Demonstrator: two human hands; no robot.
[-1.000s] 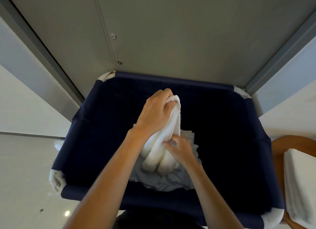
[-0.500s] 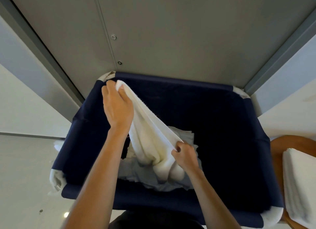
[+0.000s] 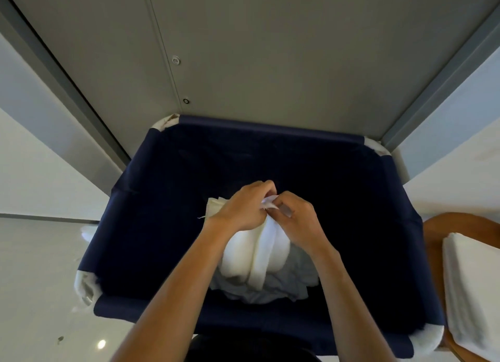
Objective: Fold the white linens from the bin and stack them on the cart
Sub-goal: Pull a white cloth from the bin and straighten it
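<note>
Two grips are clamped on one white linen (image 3: pixel 254 253). The left hand (image 3: pixel 243 209) has its fingers curled over the cloth's gathered top edge. The right hand (image 3: pixel 296 221) pinches that same edge between thumb and fingertips, right against the left hand. A small crumpled tip of cloth pokes out between them.

Below the hands the linen hangs in soft lengthwise folds, bunched into rounded lobes. A layered cream-white edge of cloth shows behind the left hand, with a loose thread trailing from it. Whether it belongs to the held piece cannot be told.

The lower end of the held linen meets a pile of linens (image 3: pixel 286 286), rumpled and greyish in the shadow, on the bottom of the bin (image 3: pixel 270 130). The bin is deep, with navy fabric walls and white padding at its four corners. Both bare forearms reach in over its near rim, and the held linen hangs above its middle.

To the right of the bin, a folded stack (image 3: pixel 476 294) of white linens lies on the cart (image 3: pixel 457 223), of which only a rounded wooden edge shows. A grey wall panel (image 3: pixel 270 50) rises behind the bin. A pale glossy floor (image 3: pixel 40 294) lies to its left, with a small spot of reflected light near the bottom edge.
</note>
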